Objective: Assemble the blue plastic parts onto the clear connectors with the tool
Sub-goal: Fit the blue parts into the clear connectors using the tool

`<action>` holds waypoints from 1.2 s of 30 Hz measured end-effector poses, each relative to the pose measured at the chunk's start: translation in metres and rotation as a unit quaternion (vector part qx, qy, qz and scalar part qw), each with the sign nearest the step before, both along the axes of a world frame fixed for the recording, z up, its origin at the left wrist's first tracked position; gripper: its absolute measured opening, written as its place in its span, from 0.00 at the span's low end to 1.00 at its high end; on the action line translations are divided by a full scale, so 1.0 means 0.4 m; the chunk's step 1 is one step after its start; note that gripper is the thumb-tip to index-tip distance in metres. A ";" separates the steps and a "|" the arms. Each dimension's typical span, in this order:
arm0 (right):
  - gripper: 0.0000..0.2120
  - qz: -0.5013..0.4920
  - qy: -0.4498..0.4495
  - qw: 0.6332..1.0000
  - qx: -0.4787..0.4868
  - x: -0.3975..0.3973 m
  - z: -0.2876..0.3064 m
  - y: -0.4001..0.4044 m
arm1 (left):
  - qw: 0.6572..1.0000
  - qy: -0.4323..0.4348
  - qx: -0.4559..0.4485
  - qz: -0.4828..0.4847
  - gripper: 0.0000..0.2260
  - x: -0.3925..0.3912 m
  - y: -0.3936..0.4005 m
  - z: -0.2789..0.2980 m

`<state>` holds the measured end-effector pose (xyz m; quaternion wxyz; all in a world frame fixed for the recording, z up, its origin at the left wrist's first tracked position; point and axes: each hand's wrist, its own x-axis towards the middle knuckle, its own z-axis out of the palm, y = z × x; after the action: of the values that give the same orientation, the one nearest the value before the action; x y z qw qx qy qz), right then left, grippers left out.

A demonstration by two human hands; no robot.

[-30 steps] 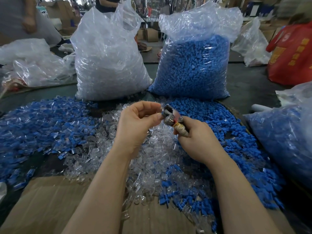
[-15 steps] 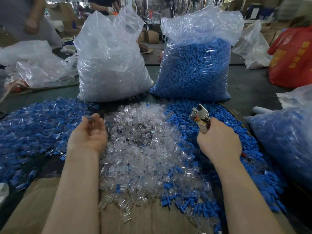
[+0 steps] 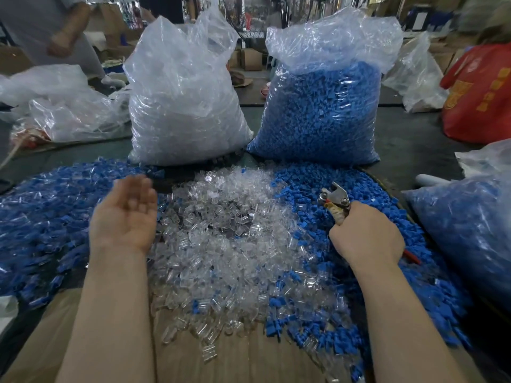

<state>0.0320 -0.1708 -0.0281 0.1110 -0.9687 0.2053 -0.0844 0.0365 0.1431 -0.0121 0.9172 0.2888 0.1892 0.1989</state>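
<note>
- The left hand hovers palm-up with its fingers spread loose and nothing visible in it, above the seam between the finished pile at 9 o'clock and the heap of clear connectors at centre. The fingertips are blurred, so a small piece there cannot be ruled out.
- The right hand is wrapped round the handle of the crimping tool, whose metal head points up toward 11 o'clock over the loose blue plastic parts at 2 o'clock. Whether the head carries a part I cannot tell.
- The step in hand looks like fetching the next pair. It would go best if the left hand turned over and pinched one clear connector from the top of the heap rather than digging, while the right kept the tool head raised and steady.
- Seat the blue part squarely before squeezing; a tilted part would likely jam or pop out.
- Open room lies between the two forearms, over the clear heap and the cardboard sheet at 6 o'clock.
- At 12 o'clock the bag of clear connectors and the bag of blue parts stand close behind the heaps, so reaches should stay short.
- At 3 o'clock another filled bag crowds the right elbow; swing inward, not outward.
</note>
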 end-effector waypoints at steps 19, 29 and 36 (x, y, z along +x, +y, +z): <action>0.12 0.046 0.049 0.998 -0.004 0.001 -0.003 0.007 | 0.496 0.191 0.810 -0.247 0.06 -0.001 -0.242 -0.017; 0.12 0.037 0.038 0.999 0.013 0.005 -0.004 0.019 | 0.672 0.104 0.708 -0.189 0.04 0.007 -0.239 -0.019; 0.13 0.046 -0.052 0.995 0.067 0.011 -0.003 0.015 | 0.821 0.035 0.532 -0.205 0.12 -0.004 -0.258 0.009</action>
<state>0.0366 -0.1647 -0.0295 0.1896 -0.9619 0.1594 -0.1159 0.0348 0.0400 -0.0086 0.6337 0.7705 0.0221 0.0653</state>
